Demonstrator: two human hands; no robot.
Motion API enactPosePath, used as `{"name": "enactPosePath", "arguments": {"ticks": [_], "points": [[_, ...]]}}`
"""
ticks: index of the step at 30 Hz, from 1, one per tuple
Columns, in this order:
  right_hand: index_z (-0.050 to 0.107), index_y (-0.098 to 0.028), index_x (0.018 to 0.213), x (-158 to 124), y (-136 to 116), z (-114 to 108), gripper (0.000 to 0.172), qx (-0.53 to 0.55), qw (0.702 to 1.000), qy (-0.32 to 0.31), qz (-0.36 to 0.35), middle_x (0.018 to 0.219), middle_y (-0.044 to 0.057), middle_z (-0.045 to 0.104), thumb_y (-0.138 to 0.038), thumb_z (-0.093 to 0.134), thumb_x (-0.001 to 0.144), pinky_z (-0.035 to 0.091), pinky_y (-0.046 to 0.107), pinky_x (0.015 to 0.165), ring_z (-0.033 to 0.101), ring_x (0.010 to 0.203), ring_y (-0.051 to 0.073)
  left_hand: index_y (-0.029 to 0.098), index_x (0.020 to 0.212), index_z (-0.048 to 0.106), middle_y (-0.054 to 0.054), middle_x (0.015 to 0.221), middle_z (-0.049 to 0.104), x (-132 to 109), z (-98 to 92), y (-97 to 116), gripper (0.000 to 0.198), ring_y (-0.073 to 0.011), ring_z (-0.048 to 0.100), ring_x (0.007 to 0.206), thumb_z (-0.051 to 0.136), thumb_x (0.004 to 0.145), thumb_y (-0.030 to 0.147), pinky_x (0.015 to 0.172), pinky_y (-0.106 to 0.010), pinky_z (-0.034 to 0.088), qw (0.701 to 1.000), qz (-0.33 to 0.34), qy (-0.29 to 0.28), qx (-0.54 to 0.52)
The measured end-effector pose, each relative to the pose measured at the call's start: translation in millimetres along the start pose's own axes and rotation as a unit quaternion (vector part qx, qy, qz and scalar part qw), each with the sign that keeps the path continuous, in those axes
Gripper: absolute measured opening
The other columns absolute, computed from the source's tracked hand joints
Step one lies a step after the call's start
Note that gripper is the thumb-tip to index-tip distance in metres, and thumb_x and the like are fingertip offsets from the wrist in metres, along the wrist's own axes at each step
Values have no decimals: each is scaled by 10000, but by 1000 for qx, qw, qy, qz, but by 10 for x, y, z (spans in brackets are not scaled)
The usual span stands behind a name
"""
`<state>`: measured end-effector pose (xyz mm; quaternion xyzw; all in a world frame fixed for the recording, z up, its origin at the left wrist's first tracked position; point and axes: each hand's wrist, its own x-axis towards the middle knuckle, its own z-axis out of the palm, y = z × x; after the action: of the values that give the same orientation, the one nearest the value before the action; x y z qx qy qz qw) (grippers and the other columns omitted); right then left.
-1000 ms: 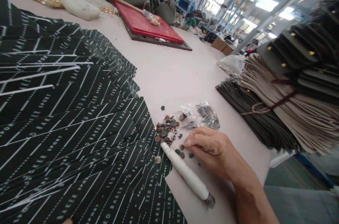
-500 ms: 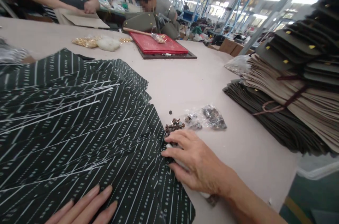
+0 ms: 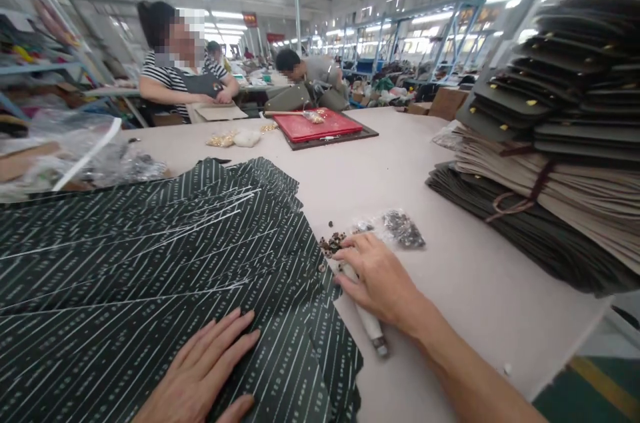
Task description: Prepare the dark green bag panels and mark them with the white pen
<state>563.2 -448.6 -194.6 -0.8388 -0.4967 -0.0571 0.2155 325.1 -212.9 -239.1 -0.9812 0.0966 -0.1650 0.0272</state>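
My left hand [image 3: 205,363] lies flat, fingers stretched out, on a spread of dark fabric pieces [image 3: 280,316] printed with white stripes and lettering. At the fabric's right edge, my right hand [image 3: 377,276] is curled around a stick-like tool with a white handle [image 3: 369,322]. The tool's metal end points toward me; its far end is partly hidden by the fingers. Just beyond those fingertips sits a small heap of dark metal snaps or buttons [image 3: 331,244]. Behind the hand, a clear plastic bag [image 3: 404,230] holds more of them.
Tied stacks of dark and beige pieces [image 3: 540,190] rise on the right. Farther back are a red board [image 3: 320,126] with a mallet, and bags of gold-coloured parts [image 3: 223,139]. Plastic bags [image 3: 90,143] lie at left. Two people [image 3: 187,80] work across the table.
The view has tilted up, showing more of the room. My left hand has come further into view on the fabric. My right hand stays beside the snaps, and more of the tool shows.
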Motion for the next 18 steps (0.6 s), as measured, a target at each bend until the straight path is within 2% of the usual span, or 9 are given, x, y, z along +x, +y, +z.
{"name": "enactPosePath", "arguments": {"ticks": [3,6,9,12,15,18], "points": [[613,-162,1151,-112,-157,-29,323,-28,994,-46,98,1051,125,605,-220,648,836,531,431,802,608,935,278,315,1433,414,0,1483,443,62,-126,76,621,-271,540,1270,597,855,449,976,-430,545,1000,-6,-6,18],[535,-130,1275,-230,-247,23,413,-20,986,-69,152,1084,150,595,-151,570,864,547,424,792,638,917,283,304,1408,448,-3,1463,471,80,-183,124,580,-266,561,1247,592,868,457,963,-428,556,1000,-13,1,26],[535,-114,1269,-300,-237,92,400,21,990,-14,139,1078,149,614,-89,509,871,538,412,854,640,967,270,306,1384,476,-1,1454,484,80,-211,159,531,-255,561,1248,584,886,455,975,-436,548,999,-22,3,31],[573,-128,1208,-287,-254,140,345,58,995,32,80,1080,131,636,-84,511,871,522,387,902,626,1019,249,323,1369,491,10,1462,476,75,-232,190,483,-247,530,1282,569,904,429,1010,-444,523,999,-37,-7,19],[623,-169,1154,-196,-338,203,301,35,999,5,40,1037,91,657,-113,545,869,525,324,892,634,982,213,322,1383,472,11,1483,452,70,-231,197,472,-246,484,1324,540,925,409,1061,-470,476,998,-52,-28,-13],[657,-164,1119,-82,-361,269,300,-25,998,-10,56,998,101,669,-93,531,857,530,321,880,644,953,223,320,1394,457,2,1494,439,84,-222,179,465,-244,436,1361,521,939,393,1117,-488,410,995,-64,-43,-64]]}}
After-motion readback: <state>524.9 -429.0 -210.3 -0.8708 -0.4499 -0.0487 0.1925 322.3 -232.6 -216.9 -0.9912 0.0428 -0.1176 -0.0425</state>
